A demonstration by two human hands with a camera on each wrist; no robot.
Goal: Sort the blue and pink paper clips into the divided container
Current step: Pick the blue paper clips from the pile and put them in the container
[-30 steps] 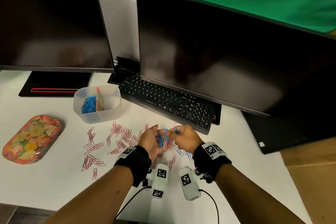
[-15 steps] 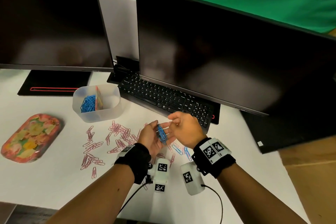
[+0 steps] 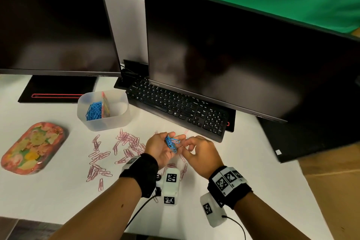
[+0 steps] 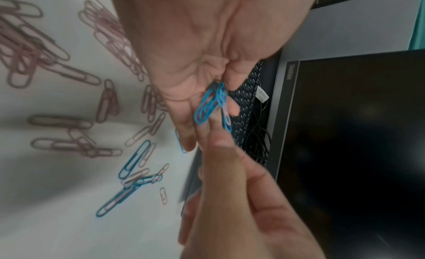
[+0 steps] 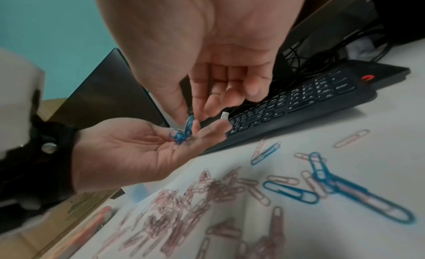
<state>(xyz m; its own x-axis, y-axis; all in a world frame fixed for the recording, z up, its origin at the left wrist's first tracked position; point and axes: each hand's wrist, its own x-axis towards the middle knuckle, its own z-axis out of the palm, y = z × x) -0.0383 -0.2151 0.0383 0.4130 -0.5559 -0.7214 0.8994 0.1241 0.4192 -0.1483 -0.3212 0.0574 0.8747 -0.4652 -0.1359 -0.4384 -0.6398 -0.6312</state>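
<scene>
Divided container [image 3: 103, 111] sits on surface [image 3: 48, 191] left of keyboard [image 3: 175, 109], tray [image 3: 32, 147] further left. Loose clips [image 3: 124, 146] lie before container. Hands near the loose clips; monitors [image 3: 243, 54] behind keyboard.

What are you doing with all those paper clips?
Sorting them by colour. The left hand is palm up with a small bunch of blue clips lying on it, and the right hand is pinching one clip at that bunch. The divided container already has blue clips in its left half; its right half looks empty. Lots of pink clips and a few blue ones lie loose on the white desk.
</scene>
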